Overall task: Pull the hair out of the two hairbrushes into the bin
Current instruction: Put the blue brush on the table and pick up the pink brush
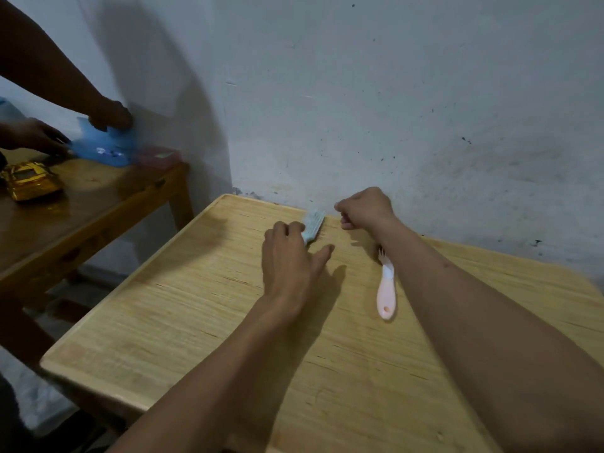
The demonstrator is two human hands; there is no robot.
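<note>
A light blue hairbrush [313,224] lies near the far edge of the pale wooden table [183,308], bristles to the right. My left hand [289,259] holds its handle end, thumb stretched out to the right. My right hand [364,208] hovers just right of the brush head with fingers curled in a fist; whether it pinches any hair is too small to tell. A pink hairbrush [386,289] lies on the table beside my right forearm, which hides its head. No bin is in view.
A white wall [392,109] rises right behind the table. To the left stands a darker wooden table [98,204] with a gold package [29,183]. Another person's hands [108,117] handle a blue packet [104,145] there.
</note>
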